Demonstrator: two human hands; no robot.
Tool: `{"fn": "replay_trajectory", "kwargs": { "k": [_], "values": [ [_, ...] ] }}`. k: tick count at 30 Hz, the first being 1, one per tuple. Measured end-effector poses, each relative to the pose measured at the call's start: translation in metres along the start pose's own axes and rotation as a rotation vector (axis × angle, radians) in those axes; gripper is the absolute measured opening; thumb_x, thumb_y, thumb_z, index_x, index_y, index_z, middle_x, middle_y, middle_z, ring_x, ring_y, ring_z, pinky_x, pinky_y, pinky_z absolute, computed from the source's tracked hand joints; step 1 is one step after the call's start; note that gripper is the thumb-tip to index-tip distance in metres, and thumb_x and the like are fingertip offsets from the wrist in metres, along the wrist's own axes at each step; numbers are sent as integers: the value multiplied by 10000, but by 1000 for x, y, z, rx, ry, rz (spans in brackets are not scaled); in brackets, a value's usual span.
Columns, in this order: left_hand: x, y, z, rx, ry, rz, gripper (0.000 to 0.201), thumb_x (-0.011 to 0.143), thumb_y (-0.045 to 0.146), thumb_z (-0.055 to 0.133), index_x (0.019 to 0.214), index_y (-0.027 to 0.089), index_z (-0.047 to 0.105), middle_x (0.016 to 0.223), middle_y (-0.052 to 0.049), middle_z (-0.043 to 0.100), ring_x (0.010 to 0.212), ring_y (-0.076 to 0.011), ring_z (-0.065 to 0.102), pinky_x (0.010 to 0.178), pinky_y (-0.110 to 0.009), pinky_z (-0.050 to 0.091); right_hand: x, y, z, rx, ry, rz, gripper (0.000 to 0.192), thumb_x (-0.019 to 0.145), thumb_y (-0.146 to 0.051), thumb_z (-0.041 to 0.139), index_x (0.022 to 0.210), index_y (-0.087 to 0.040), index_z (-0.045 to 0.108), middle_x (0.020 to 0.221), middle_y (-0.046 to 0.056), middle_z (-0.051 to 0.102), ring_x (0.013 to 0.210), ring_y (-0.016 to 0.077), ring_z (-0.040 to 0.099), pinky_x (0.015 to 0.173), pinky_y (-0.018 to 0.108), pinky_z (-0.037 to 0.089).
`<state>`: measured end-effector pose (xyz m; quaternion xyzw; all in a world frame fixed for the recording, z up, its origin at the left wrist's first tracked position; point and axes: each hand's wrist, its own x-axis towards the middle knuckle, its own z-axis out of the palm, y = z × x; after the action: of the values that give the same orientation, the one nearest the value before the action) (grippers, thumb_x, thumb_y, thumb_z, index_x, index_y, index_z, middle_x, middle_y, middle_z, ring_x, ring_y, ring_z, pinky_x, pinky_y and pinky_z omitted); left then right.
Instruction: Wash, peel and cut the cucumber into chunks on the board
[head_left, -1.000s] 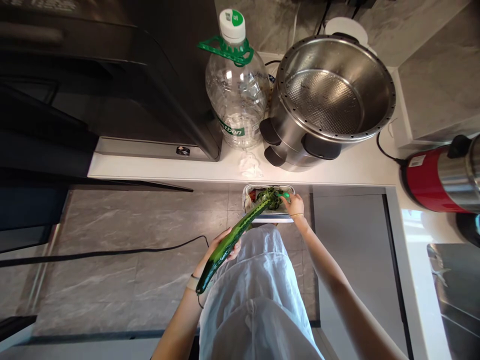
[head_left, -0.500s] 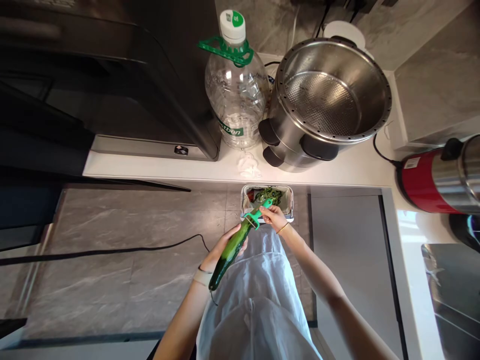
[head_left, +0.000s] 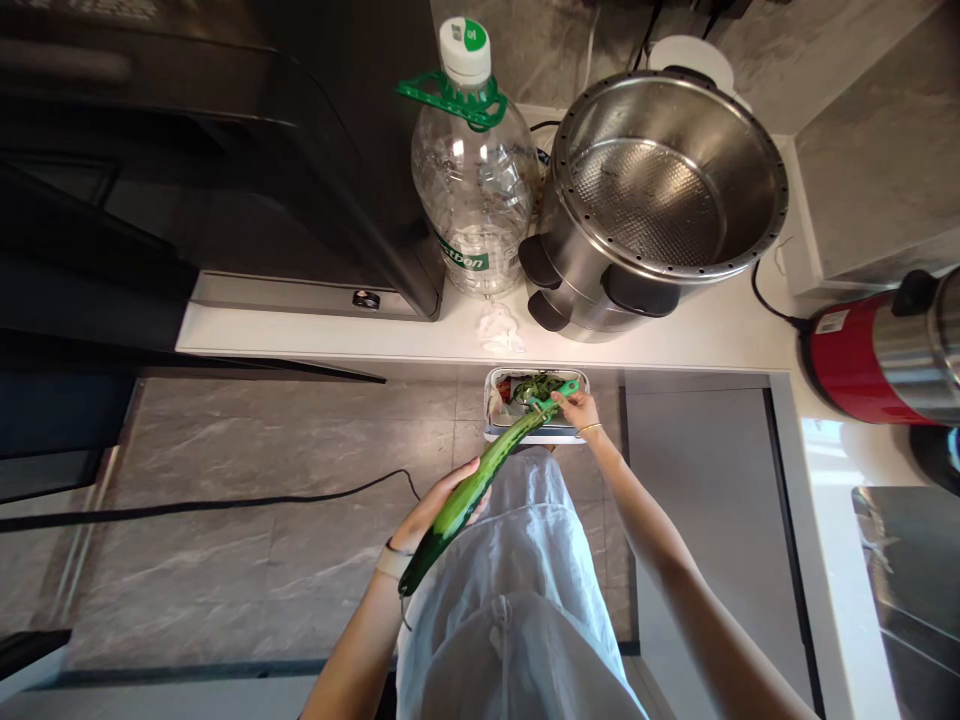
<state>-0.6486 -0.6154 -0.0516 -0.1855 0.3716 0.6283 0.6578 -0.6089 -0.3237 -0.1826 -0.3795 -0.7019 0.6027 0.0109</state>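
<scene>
Your left hand [head_left: 442, 497] has its fingers wrapped round the middle of a long cucumber [head_left: 469, 488], which slants up toward your right hand [head_left: 576, 410]. Those fingers pinch a green peeler [head_left: 553, 396] against the cucumber's far tip, just above a small bin [head_left: 495, 385] holding peelings.

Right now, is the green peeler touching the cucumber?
Touching. The head view shows the peeler, held in the right hand, meeting the far end of the cucumber with no gap, above the bin.
</scene>
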Motion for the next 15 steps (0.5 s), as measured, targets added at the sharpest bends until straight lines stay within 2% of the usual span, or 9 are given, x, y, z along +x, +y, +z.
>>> {"fn": "replay_trajectory", "kwargs": {
  "k": [2,4,7,9,11,13,15],
  "values": [
    [1,0,-4,-11,-16,7,369,836,494,567,761,138,629,626,-35,523,515,-103,402,481,-252,260,12,12,-16,-217,135,-97,490,651,-627,658,474,-198,501,438,-24,481,471,110,406,482,249,327],
    [1,0,-8,-31,-36,33,361,845,481,562,760,136,624,629,-40,528,510,-103,405,476,-253,259,15,21,-29,-413,218,-173,408,729,-558,616,594,-173,618,535,25,591,531,149,482,546,274,389],
    [2,3,-10,-53,-42,94,341,852,462,562,770,135,614,630,-44,542,496,-102,406,472,-252,266,7,27,-39,-593,162,-341,302,818,-399,559,888,-148,713,758,94,698,670,203,579,667,319,458],
    [1,5,-8,-56,-34,121,335,854,456,560,765,136,605,623,-42,545,484,-99,400,466,-251,267,-5,26,-40,-646,77,-469,295,845,-289,518,1043,-168,700,947,113,716,836,233,616,775,346,477],
    [1,7,-4,-60,-18,144,325,852,448,564,765,137,599,620,-38,542,479,-96,397,466,-252,270,-15,21,-37,-662,25,-544,321,853,-222,487,1106,-195,681,1095,104,695,982,244,608,865,368,471],
    [2,7,0,-74,3,166,310,842,440,582,772,138,596,625,-34,539,484,-97,403,468,-252,275,-24,15,-32,-639,41,-542,300,862,-242,494,1090,-206,686,1118,97,689,1001,243,609,886,374,471],
    [3,6,3,-84,12,171,309,831,439,595,769,136,590,627,-33,538,491,-100,413,468,-254,278,-29,7,-25,-552,160,-451,277,864,-348,532,1007,-186,705,995,108,712,892,237,630,811,358,493]
  ]
}}
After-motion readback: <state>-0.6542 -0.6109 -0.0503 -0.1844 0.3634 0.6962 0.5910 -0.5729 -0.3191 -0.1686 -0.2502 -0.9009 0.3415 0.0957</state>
